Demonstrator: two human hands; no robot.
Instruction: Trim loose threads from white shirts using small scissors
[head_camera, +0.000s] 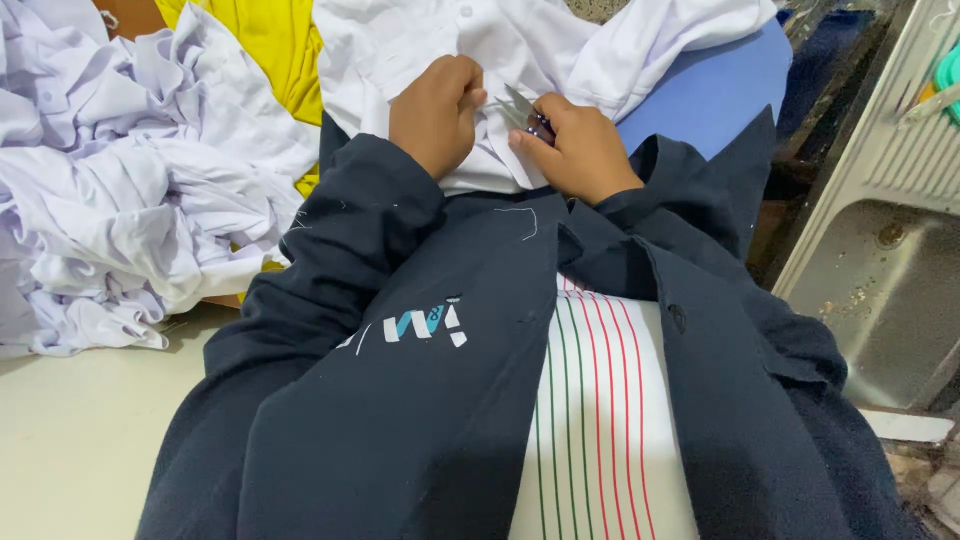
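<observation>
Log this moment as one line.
left hand: pinching white cotton shirt | right hand: holding small metal thread snips at fabric

Pale worktop (80, 440) under heaps of cloth

I see the pale surface bare at lower left. On it a big crumpled pile of white garments (130, 190) fills the left side, with a yellow cloth (280, 50) lying just beyond it. The white shirt (520, 40) spreads at top centre over a blue board (710, 90), which reaches toward a steel sink (880, 290) at the right edge.
</observation>
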